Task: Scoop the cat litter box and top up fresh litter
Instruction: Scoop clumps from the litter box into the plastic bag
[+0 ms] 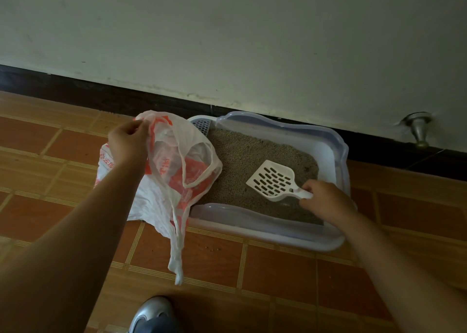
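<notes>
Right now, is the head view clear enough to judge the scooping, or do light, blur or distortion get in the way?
Head view: dim and flat, no glare; scoop and litter stay sharp; wide-angle bends the baseboard; the shoe is dark.

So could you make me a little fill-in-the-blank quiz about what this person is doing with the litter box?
1. The right hand grips the handle of the white slotted ____.
2. The left hand holds up a plastic ____ printed in red.
3. The litter box sits on the tiled floor against the ____.

Missing words: scoop; bag; wall
</notes>
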Demonstrator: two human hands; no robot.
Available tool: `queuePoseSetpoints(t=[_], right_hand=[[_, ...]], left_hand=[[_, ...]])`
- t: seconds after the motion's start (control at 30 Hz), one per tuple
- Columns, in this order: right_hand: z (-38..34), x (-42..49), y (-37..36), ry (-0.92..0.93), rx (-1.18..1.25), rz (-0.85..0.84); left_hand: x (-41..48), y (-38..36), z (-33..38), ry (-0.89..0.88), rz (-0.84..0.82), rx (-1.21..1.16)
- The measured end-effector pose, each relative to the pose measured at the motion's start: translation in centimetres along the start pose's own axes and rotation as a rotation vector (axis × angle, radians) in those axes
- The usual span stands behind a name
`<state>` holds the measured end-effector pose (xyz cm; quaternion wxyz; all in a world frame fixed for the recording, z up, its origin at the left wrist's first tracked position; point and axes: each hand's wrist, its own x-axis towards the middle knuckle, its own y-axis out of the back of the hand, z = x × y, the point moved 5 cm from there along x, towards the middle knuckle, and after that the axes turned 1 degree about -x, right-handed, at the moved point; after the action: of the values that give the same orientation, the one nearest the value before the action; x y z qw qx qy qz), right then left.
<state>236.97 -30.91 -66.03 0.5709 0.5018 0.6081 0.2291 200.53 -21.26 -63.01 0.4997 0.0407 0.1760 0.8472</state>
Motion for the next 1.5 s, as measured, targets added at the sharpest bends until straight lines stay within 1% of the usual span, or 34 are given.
queuePoseSetpoints(t=[0.1,0.27,0.37,0.5,0.63,0.87,0.97,1.07,1.17,1.3,1.5], right_hand=[[0.1,0.0,-0.1,-0.003,-0.025,-0.001],[0.6,-0.1,0.3,0.005,-0.145,-0.004],[0.8,-0.1,0.8,0.015,-0.126,0.016],[0.6,-0.6,2.0,0.022,-0.059,0.087],[0.7,-1.1,3.5,0.016,0.077,0.214],[3.3,-2.0,6.1,-0.035,0.379,0.552],[5.4,-2.5,6.2,-0.091,0.478,0.663],[7.8,-3.0,5.6,-0.18,0.595,0.727],[10.3,-3.3,4.1,-0.303,0.655,0.733],[13.0,-3.6,0.9,-0.444,0.659,0.669],[13.9,-3.0,-3.8,-0.543,0.644,0.528]], left_hand=[[-0.2,-0.3,0.1,-0.003,-0.01,0.003],[-0.4,-0.7,0.2,-0.004,-0.009,0.013],[-0.4,-0.7,0.3,0.001,-0.001,0.011],[-0.6,-0.9,0.5,-0.005,0.012,0.024],[-0.8,-1.5,0.8,0.006,0.02,0.027],[-1.6,-3.9,1.8,-0.015,-0.035,0.075],[-2.2,-5.3,2.3,-0.031,-0.075,0.086],[-2.8,-6.5,2.6,-0.055,-0.13,0.125],[-3.3,-7.7,2.8,-0.088,-0.201,0.16],[-4.0,-8.6,2.7,-0.112,-0.239,0.195],[-4.4,-9.4,2.4,-0.105,-0.302,0.223]])
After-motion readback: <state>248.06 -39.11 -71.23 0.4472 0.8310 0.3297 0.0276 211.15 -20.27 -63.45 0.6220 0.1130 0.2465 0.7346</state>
